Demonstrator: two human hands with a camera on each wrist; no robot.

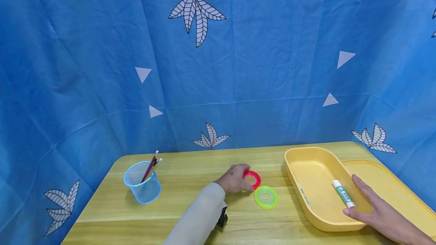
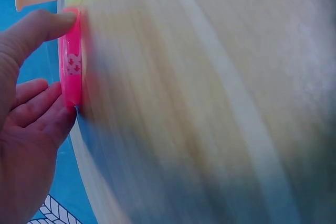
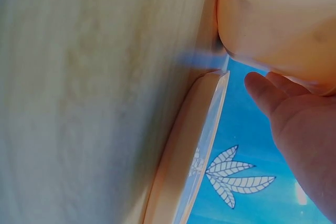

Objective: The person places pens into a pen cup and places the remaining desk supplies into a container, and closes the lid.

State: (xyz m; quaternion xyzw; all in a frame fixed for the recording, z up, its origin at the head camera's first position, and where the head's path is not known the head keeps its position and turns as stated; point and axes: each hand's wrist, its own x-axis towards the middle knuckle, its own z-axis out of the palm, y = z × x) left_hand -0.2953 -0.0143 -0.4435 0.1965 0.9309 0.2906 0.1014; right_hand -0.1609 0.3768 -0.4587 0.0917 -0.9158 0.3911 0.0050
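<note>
My left hand [image 1: 235, 179] pinches a red tape roll [image 1: 257, 180] by its edge, thumb on one side and fingertips on the other. In the left wrist view the pink rim of the roll [image 2: 73, 85] shows close to the tabletop. A yellow-green tape roll [image 1: 261, 202] lies flat just in front of it. At the right, my right hand [image 1: 381, 211] is at the near right wall of a yellow tray [image 1: 315, 184], fingers extended, thumb over the rim. Inside the tray lies a white and green glue stick [image 1: 343, 194].
A light blue mesh pencil cup [image 1: 144, 192] with several pencils [image 1: 150, 169] stands on the left of the wooden table [image 1: 190, 162]. A flat yellow lid or tray [image 1: 371, 175] lies right of the deep tray. Blue patterned cloth [image 1: 265, 67] hangs behind the table.
</note>
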